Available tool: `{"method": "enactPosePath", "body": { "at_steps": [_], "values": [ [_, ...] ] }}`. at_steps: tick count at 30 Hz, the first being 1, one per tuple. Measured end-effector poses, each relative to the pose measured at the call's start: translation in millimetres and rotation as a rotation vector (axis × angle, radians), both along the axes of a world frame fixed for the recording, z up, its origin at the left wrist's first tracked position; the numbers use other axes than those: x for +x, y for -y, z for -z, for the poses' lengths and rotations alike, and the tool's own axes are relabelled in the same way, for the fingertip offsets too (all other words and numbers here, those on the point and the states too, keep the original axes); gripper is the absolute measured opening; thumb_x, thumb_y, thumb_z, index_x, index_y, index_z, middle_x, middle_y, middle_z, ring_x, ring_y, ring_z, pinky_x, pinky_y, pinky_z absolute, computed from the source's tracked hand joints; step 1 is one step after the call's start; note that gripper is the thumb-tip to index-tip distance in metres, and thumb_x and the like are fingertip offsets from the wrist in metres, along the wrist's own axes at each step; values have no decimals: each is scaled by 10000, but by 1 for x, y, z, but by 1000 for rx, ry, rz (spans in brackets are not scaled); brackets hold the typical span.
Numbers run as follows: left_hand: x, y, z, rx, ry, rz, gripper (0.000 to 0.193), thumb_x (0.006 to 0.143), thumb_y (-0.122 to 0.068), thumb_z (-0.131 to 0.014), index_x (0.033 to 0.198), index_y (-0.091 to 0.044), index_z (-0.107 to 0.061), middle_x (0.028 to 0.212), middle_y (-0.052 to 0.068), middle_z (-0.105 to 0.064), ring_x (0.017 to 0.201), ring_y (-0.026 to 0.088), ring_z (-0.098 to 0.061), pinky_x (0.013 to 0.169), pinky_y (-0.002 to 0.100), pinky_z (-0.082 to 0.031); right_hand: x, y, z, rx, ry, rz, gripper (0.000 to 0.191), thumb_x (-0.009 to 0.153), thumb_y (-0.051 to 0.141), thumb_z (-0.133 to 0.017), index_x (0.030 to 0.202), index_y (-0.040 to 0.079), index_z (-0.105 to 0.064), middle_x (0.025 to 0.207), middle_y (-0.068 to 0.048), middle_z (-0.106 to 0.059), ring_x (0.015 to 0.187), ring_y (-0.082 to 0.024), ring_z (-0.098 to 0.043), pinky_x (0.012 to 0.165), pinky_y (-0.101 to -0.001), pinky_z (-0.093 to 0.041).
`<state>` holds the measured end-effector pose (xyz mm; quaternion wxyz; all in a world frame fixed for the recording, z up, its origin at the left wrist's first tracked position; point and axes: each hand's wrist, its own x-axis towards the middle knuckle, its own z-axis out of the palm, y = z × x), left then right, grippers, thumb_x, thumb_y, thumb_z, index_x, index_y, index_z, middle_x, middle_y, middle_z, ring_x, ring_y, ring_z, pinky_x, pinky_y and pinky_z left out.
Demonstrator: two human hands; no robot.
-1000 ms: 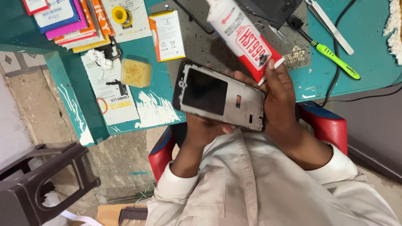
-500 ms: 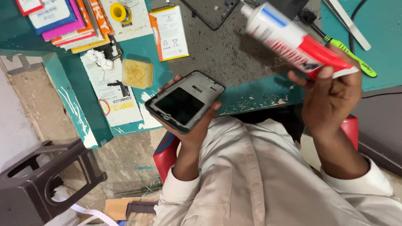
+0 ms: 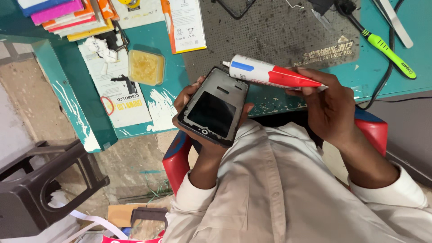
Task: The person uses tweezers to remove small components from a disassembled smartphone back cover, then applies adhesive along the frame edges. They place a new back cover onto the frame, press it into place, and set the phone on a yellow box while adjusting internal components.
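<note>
Two hands work above the lap: the left hand (image 3: 198, 130) cups a dark phone frame (image 3: 214, 107) from beneath, fingers wrapped round its edges, while the right hand (image 3: 330, 108) pinches a red-and-white glue tube (image 3: 270, 74), nozzle at the frame's top corner. Beyond lies a grey mat (image 3: 274, 31) on the teal table (image 3: 378, 67).

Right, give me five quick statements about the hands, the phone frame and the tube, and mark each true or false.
1. The left hand holds a dark phone frame. True.
2. The right hand holds a green toothbrush. False: it grips a white, red and blue tube.
3. The tube's nozzle points towards the frame's top edge. True.
4. The frame lies flat on the grey mat. False: it is held up.
5. A yellow pad sits on the teal table. True.
</note>
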<state>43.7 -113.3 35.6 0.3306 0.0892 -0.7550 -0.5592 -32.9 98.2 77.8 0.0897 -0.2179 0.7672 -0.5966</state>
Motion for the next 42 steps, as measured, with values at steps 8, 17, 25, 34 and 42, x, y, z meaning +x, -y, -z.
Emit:
{"method": "enactPosePath", "body": {
  "at_steps": [8, 17, 25, 34, 42],
  "values": [
    [-1, 0, 1, 54, -15, 7, 1115, 721, -237, -1003, 1461, -171, -172, 1426, 132, -359, 1381, 289, -485, 1236, 465, -442, -7, 3, -3, 81, -18, -44, 283, 1156, -2, -477, 1435, -46, -473, 1322, -233, -683, 1140, -236, -734, 977, -324, -619],
    [-3, 2, -1, 90, -25, 26, 1089, 725, -202, -1006, 1446, -187, -190, 1433, 125, -360, 1375, 285, -498, 1208, 458, -437, -24, -1, -15, 248, -184, -100, 250, 1140, 12, -548, 1388, -13, -532, 1265, -203, -717, 1058, -238, -767, 875, -286, -615],
    [-2, 3, -4, 63, -32, 32, 1100, 753, -198, -997, 1460, -200, -155, 1429, 118, -357, 1373, 283, -496, 1195, 443, -443, -33, 5, -26, 287, -253, -162, 254, 1126, -19, -575, 1377, 4, -545, 1340, -189, -701, 1153, -288, -739, 906, -313, -615],
    [-1, 6, -4, 29, -14, 46, 1093, 759, -217, -984, 1459, -212, -144, 1413, 131, -344, 1379, 291, -473, 1196, 442, -434, -41, -1, -32, 349, -251, -202, 317, 1067, -65, -588, 1377, -2, -577, 1339, -193, -699, 1171, -310, -740, 938, -336, -616],
    [0, 6, 4, 30, -42, 44, 1213, 774, -257, -973, 1553, -317, -45, 1434, 103, -332, 1404, 265, -444, 1215, 423, -398, -48, 10, -49, 403, -321, -243, 331, 967, -104, -617, 1291, -39, -595, 1252, -213, -691, 1128, -353, -714, 927, -382, -603]
  ]
}}
